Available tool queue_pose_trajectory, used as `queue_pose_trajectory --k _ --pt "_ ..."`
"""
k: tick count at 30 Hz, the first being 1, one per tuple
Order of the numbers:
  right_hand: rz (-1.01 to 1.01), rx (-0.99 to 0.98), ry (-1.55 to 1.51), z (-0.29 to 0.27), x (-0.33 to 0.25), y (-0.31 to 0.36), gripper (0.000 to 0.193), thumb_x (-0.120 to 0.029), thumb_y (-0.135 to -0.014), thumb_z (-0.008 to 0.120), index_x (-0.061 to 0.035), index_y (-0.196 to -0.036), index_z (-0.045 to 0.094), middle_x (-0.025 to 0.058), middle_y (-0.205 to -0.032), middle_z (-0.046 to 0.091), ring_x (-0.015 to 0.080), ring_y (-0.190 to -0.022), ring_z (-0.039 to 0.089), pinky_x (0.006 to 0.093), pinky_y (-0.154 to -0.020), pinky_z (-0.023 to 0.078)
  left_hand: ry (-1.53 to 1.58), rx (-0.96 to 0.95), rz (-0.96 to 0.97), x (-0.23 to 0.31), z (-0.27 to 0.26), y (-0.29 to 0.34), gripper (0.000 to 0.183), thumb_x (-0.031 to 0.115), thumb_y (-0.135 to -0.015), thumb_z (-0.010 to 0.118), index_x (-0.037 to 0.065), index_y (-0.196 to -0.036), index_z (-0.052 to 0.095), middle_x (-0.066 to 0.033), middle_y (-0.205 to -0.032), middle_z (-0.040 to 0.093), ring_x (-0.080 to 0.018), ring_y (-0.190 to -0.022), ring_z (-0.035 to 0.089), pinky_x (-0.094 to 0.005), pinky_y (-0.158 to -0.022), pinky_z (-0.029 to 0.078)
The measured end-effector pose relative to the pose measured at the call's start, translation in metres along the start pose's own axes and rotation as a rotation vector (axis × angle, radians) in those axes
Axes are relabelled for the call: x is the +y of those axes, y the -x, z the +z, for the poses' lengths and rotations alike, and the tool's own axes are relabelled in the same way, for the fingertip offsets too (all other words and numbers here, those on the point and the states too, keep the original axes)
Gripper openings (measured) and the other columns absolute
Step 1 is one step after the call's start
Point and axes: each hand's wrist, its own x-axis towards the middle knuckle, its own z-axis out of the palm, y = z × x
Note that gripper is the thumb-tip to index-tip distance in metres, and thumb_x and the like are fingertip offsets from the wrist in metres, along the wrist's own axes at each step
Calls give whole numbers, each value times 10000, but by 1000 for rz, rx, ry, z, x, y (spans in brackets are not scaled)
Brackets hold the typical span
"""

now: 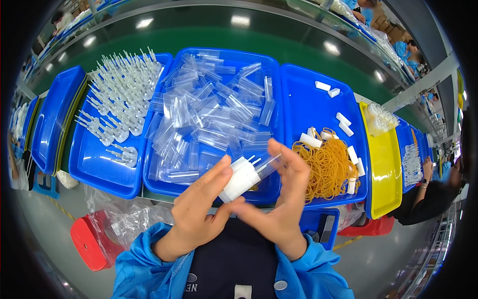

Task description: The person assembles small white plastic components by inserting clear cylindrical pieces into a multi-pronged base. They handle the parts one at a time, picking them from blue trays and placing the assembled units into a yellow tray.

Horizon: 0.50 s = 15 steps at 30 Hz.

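Observation:
Above the near edge of the middle tray, my left hand (199, 204) grips a white cylindrical part (241, 181) between thumb and fingers. The part is tilted up to the right, and thin white prongs show at its upper end. A clear plastic sleeve (269, 166) meets that end, its far end against the fingers of my right hand (285, 199). The right thumb reaches across to the lower end of the white part. Below lie many clear plastic sleeves (214, 112) in a blue tray (276, 74).
A blue tray (97, 184) at left holds white pronged parts (122, 89). The right blue tray (303, 82) holds rubber bands (326, 167) and small white cylinders (343, 119). Beyond are a yellow tray (388, 184) and another person's arm (423, 187). A green belt (199, 37) runs behind.

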Motion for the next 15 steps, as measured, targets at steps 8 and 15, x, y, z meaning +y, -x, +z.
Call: queue_pose_trajectory --k 8,15 --pt "-112 118 378 8 -7 4 940 -299 -549 896 33 -1308 452 144 -1123 448 291 -1059 467 386 -888 399 -64 9 84 -4 6 5 660 25 -688 839 -67 -1269 539 -289 -1231 593 -380 -1127 617 -394 -913 534" --pt "70 -47 216 6 -4 -4 795 -328 -591 860 -29 -1261 552 90 -1024 491 229 -964 484 410 -898 311 -36 43 66 -8 4 7 641 57 -706 836 -85 -1257 542 -283 -1218 603 -365 -1109 630 -385 -889 548"
